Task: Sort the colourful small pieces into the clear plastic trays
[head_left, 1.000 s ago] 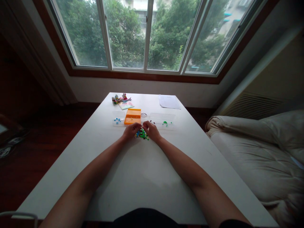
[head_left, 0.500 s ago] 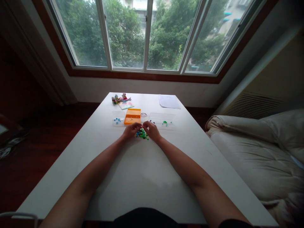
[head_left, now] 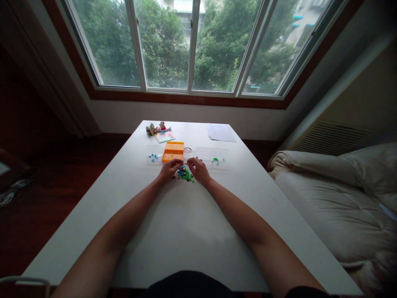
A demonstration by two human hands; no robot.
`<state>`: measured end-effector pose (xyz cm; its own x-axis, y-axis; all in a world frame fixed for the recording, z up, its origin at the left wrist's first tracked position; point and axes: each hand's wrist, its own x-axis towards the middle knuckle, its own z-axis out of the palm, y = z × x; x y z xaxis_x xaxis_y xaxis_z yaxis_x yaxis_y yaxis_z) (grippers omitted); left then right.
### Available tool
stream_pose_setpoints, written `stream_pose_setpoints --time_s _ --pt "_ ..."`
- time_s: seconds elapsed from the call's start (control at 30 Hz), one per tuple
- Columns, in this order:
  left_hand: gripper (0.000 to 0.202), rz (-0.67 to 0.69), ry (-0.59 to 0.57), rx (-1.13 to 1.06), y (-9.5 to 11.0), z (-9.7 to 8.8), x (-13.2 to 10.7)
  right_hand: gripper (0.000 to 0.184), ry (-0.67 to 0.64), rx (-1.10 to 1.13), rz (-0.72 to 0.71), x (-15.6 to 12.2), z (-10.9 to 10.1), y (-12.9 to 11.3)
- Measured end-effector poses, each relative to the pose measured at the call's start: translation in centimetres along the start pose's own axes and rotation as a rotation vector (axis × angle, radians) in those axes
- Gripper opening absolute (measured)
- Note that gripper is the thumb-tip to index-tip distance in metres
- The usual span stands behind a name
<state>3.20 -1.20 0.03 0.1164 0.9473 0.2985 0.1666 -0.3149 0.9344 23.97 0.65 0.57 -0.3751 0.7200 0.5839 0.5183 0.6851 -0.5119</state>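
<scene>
A pile of tiny blue, green and dark building bricks [head_left: 186, 175] lies on the white table [head_left: 192, 219] between my hands. My left hand [head_left: 170, 169] is at the pile's left edge, fingertips pinched together toward the middle. Opposite it, my right hand [head_left: 200, 170] is curled with thumb and fingers drawn together. A narrow gap separates the two sets of fingertips. Whatever either pinch holds is too small to make out. Just beyond my left hand stands an open orange case [head_left: 174, 147] with a few small yellowish bits inside.
Left of the case, a clear tray [head_left: 155, 149] holds blue bricks [head_left: 153, 157]. On the right, another clear tray [head_left: 223, 152] holds green bricks [head_left: 216, 160]. Farther back are small toy figures [head_left: 151, 130], a colourful card [head_left: 165, 137] and white paper sheets [head_left: 221, 132]. A sofa [head_left: 328, 186] stands right.
My fingertips have parted from close together, with my left hand shifting slightly left. More of the brick pile shows between my hands.
</scene>
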Motion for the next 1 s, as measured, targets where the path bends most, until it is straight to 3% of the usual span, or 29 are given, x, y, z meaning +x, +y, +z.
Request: stream_pose_setpoints --time_s 0.33,0.5,0.7,0.87,1.0 --pt "0.044 -0.148 0.316 -0.167 -2.3 -2.2 1.3 0.022 0.021 0.015 0.050 0.0 0.0 0.7" --pt "0.051 -0.198 0.358 -0.146 -2.3 -2.3 1.4 0.020 0.008 0.014 0.037 0.1 0.0 0.7" --pt "0.038 -0.097 0.278 0.130 -2.2 -2.0 1.1 0.018 -0.060 -0.027 0.005 0.1 0.3 1.2" --pt "0.028 0.111 0.082 0.519 -1.8 -1.6 0.6 0.016 -0.050 -0.027 -0.038 0.1 0.4 1.5" --pt "0.028 0.252 -0.063 0.697 -1.0 -1.2 0.1 0.015 -0.030 -0.024 -0.020 0.2 0.5 1.6"
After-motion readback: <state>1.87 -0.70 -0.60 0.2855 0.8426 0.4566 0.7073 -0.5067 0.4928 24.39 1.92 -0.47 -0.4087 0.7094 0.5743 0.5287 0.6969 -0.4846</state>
